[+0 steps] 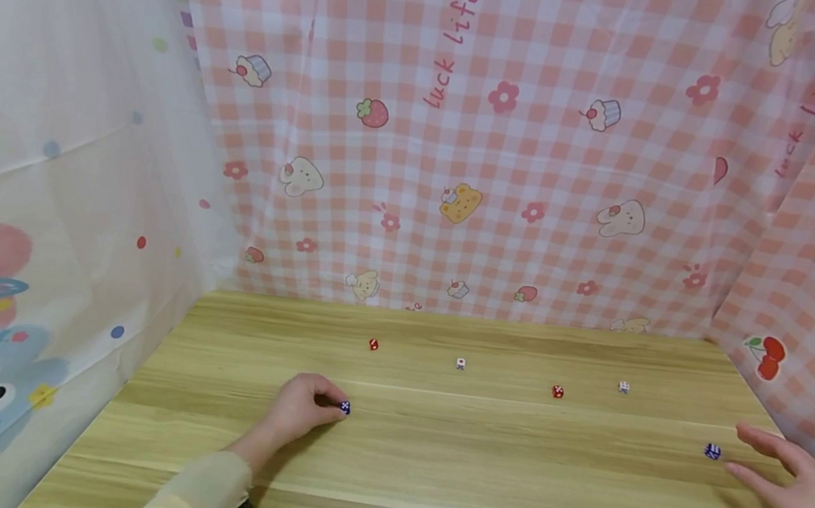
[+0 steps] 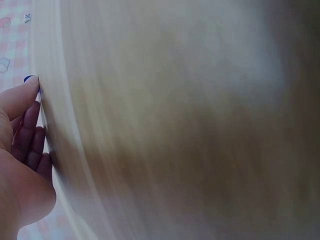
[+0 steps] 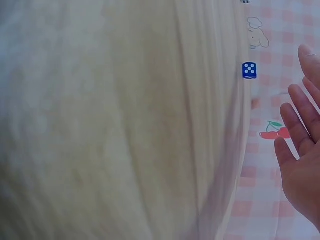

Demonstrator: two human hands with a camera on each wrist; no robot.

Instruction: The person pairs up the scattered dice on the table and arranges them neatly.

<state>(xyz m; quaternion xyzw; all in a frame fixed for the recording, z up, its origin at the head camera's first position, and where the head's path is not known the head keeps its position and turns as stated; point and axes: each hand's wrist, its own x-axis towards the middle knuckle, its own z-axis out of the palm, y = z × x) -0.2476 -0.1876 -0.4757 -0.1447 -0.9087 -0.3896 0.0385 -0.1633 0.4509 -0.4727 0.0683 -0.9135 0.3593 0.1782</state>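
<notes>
On the left side of the wooden table, my left hand [image 1: 297,409] pinches a small blue die [image 1: 345,407] between thumb and fingertips. In the left wrist view only a blue sliver of that die [image 2: 29,78] shows past the thumb. At the right, my right hand [image 1: 792,486] is held with thumb and fingers apart, a short gap from a second blue die [image 1: 712,451] on the table. The right wrist view shows this blue die [image 3: 249,70] with a five facing the camera, and the spread fingers [image 3: 299,117] not touching it.
Farther back on the table [image 1: 442,476] lie a red die [image 1: 374,345], a white die [image 1: 460,364], another red die [image 1: 558,392] and another white die [image 1: 624,387]. A pink checked cloth [image 1: 495,147] hangs behind, and a white patterned cloth [image 1: 85,167] hangs at the left.
</notes>
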